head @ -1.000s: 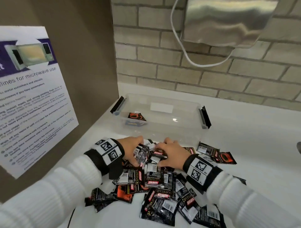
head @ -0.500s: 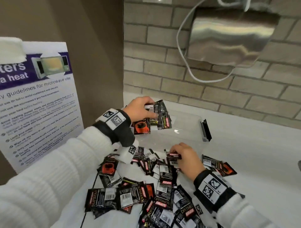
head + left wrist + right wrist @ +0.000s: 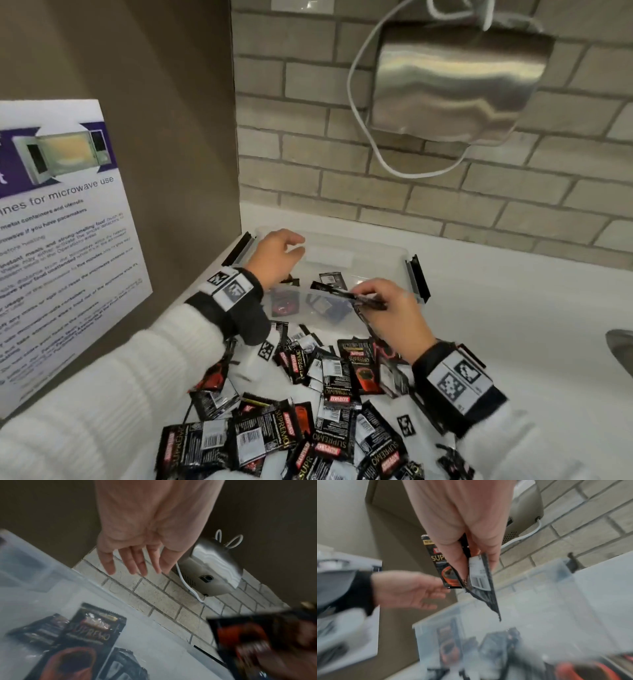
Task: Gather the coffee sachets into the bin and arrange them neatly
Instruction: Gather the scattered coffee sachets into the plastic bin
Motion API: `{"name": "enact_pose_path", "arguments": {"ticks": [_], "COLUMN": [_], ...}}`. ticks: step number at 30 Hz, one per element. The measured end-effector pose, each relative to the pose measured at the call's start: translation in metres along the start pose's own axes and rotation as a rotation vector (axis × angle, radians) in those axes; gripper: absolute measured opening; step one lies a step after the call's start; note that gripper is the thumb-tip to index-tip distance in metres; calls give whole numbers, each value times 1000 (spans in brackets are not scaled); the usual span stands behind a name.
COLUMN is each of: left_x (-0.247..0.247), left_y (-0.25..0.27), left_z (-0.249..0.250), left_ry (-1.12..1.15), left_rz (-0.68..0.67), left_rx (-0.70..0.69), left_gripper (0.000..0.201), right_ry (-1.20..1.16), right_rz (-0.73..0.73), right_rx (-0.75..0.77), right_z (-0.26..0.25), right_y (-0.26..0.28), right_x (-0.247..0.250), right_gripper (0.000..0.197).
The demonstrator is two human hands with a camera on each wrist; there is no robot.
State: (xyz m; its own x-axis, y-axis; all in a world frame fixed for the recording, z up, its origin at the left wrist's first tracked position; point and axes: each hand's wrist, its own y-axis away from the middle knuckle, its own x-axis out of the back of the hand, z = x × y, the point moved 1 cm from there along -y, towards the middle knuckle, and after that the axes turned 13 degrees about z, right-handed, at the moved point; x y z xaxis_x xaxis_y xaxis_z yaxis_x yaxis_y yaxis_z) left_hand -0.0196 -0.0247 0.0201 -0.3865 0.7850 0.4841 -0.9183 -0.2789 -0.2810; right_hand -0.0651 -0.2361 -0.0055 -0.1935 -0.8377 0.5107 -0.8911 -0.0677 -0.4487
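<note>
A clear plastic bin with black side clips stands against the back of the white counter, and a few black coffee sachets lie inside it. My left hand hovers over the bin's left part, fingers spread and empty. My right hand is at the bin's near rim and pinches a few sachets between its fingers, one seen edge-on. A loose heap of several black sachets covers the counter in front of the bin.
A brown side panel with a microwave-use poster closes the left. Behind the bin is a brick wall with a steel dispenser and a white cable. A metal rim shows at the right edge of the counter.
My left hand has let its handful of sachets drop into the bin and is now empty. My right hand has lifted sachets from the heap up to the bin's rim.
</note>
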Motion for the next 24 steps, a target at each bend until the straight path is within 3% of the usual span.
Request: {"name": "enact_pose_path", "arguments": {"ticks": [3, 5, 7, 9, 11, 13, 15, 17, 19, 20, 22, 24], "left_x": [22, 31, 35, 36, 34, 28, 18, 10, 5, 3, 0, -4], "left_y": [30, 47, 56, 60, 63, 63, 63, 61, 60, 61, 62, 65], "left_z": [-14, -31, -53, -72, -84, -92, -95, -95, -94, -93, -92, -87], "left_ry": [-18, -206, -515, -805, -930, -935, -913, -877, -816, -797, -803, -830], "left_rz": [-118, -282, -450, -613, -692, -702, -648, -571, -524, -531, -592, -626], "left_rx": [-5, -3, 10, 73, 139, 165, 151, 117, 82, 55, -21, -100], "left_gripper": [13, 8, 40, 79, 96, 98, 90, 80, 77, 79, 77, 64], "right_ry": [-165, -168, -93, 50, 179, 168, 200, 377, 629, 700, 693, 627], "right_rz": [128, 231, 221, 36, -116, -106, -228, -575, -944, -1048, -1067, -973], "right_rx": [-36, 2, 4, -19, 23, 139, 207, 158, 62, 12, -29, -28], "right_z": [-21, -26, -25, -22, -24, -30, -33, -27, -10, -2, 7, 10], "right_y": [-27, -47, -62, -71, -67, -53, -37, -20, -5, 3, 11, 10], "right_x": [5, 0, -12, -26, -39, -50, -57, -62, -64, -64, -63, -63], "right_gripper": [26, 28, 26, 39, 49, 27, 10, 26, 73, 92, 107, 104]}}
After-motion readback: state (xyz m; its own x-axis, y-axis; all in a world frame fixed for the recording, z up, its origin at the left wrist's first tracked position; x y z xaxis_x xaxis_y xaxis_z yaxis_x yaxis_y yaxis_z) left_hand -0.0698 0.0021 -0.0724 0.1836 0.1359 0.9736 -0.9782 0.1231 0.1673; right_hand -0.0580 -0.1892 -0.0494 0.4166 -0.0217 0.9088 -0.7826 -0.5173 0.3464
